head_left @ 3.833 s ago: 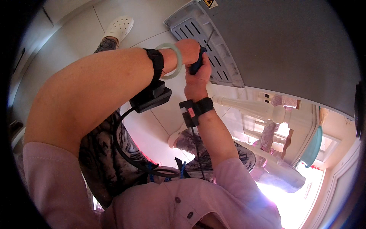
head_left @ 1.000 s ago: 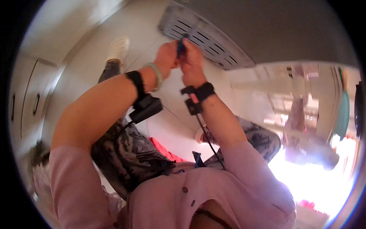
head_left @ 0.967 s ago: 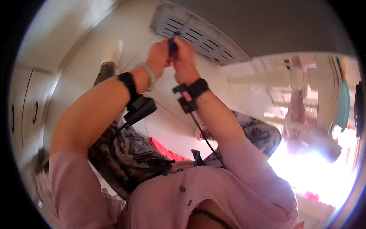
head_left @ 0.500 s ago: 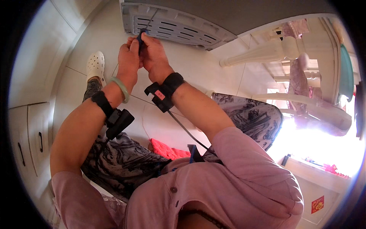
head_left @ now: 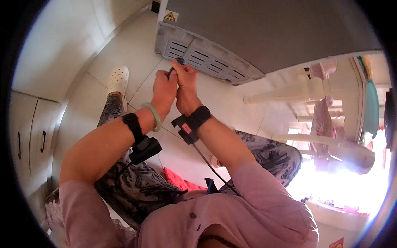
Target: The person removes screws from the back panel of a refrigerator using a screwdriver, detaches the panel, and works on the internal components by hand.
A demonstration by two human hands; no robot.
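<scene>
Both my hands are closed round the dark blue handle of a screwdriver (head_left: pixel 180 60), held in front of a slotted grey vent panel (head_left: pixel 202 60). My left hand (head_left: pixel 164 90) wraps the near end of the handle, its thumb on top. Pressed beside it, my right hand (head_left: pixel 187 84) grips further forward. A thin metal shaft runs from the handle to the panel; whether its tip sits on a screw is too small to tell. The panel forms the lower edge of a large dark grey appliance (head_left: pixel 273 33).
White cabinets (head_left: pixel 31 136) line the left side. A white clog (head_left: pixel 118 80) is on my foot on the tiled floor (head_left: pixel 153 120). Red cloth (head_left: pixel 180 180) lies between my legs. White furniture with a turned leg (head_left: pixel 285 91) stands at the right.
My view has shifted, so the appliance, hands and floor appear lower and further right. More of the appliance and a yellow warning sticker now show. Both hands keep their grip on the screwdriver.
</scene>
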